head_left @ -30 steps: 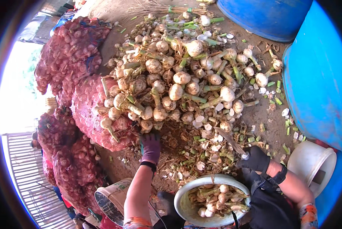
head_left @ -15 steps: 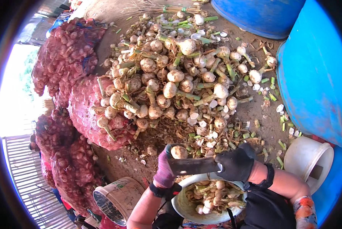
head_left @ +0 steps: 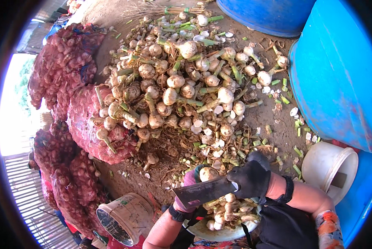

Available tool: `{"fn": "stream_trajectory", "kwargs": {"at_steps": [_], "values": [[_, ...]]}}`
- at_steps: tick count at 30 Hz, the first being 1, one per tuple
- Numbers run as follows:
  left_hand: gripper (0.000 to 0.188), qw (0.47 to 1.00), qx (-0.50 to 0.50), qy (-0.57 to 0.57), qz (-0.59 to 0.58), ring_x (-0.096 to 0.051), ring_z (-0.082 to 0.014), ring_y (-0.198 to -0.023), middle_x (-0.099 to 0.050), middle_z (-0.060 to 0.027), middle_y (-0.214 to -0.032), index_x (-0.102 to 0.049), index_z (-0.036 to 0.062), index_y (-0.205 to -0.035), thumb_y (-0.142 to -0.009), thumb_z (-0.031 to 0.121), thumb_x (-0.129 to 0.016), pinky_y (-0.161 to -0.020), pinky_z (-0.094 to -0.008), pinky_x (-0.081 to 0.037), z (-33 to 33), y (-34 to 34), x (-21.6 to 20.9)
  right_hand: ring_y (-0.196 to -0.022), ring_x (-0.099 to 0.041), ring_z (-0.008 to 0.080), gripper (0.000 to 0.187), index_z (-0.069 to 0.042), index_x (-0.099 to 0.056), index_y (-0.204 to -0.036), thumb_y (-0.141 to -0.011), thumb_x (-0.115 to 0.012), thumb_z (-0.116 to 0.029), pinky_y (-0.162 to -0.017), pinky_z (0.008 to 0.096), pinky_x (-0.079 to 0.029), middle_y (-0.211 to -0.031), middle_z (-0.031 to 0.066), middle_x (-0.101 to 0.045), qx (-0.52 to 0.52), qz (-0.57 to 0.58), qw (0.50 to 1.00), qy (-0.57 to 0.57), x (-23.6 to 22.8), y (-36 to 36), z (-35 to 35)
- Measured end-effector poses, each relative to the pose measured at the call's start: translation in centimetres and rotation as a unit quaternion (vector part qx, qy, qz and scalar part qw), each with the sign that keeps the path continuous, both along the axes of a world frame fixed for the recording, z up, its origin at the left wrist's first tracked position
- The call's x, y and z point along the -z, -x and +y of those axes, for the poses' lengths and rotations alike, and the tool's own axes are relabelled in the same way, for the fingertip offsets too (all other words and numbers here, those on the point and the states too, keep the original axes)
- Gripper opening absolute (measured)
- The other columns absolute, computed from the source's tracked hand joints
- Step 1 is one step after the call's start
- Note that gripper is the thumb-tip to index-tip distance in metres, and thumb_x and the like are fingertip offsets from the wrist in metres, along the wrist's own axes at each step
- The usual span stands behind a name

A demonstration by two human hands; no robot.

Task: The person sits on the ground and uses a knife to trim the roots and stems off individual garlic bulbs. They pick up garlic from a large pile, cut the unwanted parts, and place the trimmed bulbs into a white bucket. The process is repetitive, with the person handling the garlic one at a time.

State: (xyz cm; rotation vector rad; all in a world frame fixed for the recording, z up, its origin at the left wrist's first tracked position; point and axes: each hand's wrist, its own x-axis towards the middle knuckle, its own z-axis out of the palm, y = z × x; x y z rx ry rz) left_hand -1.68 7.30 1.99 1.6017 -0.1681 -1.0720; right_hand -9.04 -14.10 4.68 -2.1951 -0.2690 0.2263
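Note:
My left hand (head_left: 189,179), in a pink and dark glove, is closed around a garlic bulb (head_left: 209,173). In a black glove, my right hand (head_left: 249,178) grips the handle of a knife (head_left: 203,192) with a broad dark blade. The blade slants down to the left, just below the bulb and in front of part of my left hand. Whether its edge touches the bulb I cannot tell. Under my hands a pale basin (head_left: 231,237) holds several trimmed garlic bulbs (head_left: 228,212). Beyond them lies a large heap of garlic bulbs with cut stems (head_left: 175,81).
Red mesh sacks of bulbs (head_left: 63,62) line the left side. A dirty bucket (head_left: 126,218) lies tipped at lower left, and a white bucket (head_left: 329,168) at right. Blue barrels (head_left: 335,79) stand far right. Stem pieces and peelings (head_left: 219,145) litter the ground.
The knife has turned from nearly level to slanting down leftward, showing more of its flat side. Both hands with the bulb have moved slightly right relative to the heap, as the view shifted.

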Motion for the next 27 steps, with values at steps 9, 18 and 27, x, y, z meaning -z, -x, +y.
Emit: {"fn": "stream_trajectory", "kwargs": {"at_steps": [9, 18, 27], "values": [[0.048, 0.998, 0.055, 0.002, -0.006, -0.061, -0.0151, -0.086, -0.064, -0.0073, -0.096, -0.052, -0.0002, -0.11, -0.071, 0.016, -0.075, -0.077, -0.0281, -0.048, -0.6, 1.0, -0.3, -0.063, -0.063, 0.0278, 0.012, -0.013, -0.062, -0.077, -0.069, -0.06, -0.022, -0.055, 0.0383, -0.049, -0.068, 0.0087, -0.062, -0.01, 0.037, 0.999, 0.036, 1.9, 0.4, -1.2], [0.046, 0.973, -0.066, 0.133, 0.176, -0.054, -0.0138, -0.061, -0.053, -0.0016, -0.067, -0.056, 0.0017, -0.108, -0.08, 0.038, -0.063, -0.055, -0.0263, -0.045, -3.5, -0.9, -4.0, -0.056, -0.059, 0.0295, 0.021, -0.008, -0.063, -0.072, -0.066, -0.073, -0.026, -0.052, 0.0367, -0.046, -0.061, 0.0133, -0.059, 0.182, 0.106, 0.978, -0.014, 5.4, 2.0, -3.1], [0.039, 0.851, -0.357, 0.272, 0.272, -0.055, -0.0248, -0.094, -0.057, -0.0086, -0.096, -0.053, 0.0078, -0.109, -0.084, 0.037, -0.056, -0.082, -0.0405, -0.048, -5.9, 0.2, -2.9, -0.054, -0.053, 0.0136, 0.024, -0.006, -0.057, -0.07, -0.067, -0.076, -0.021, -0.052, 0.0312, -0.044, -0.058, 0.002, -0.055, 0.245, 0.243, 0.892, -0.293, 1.3, -0.2, -0.9]]}}
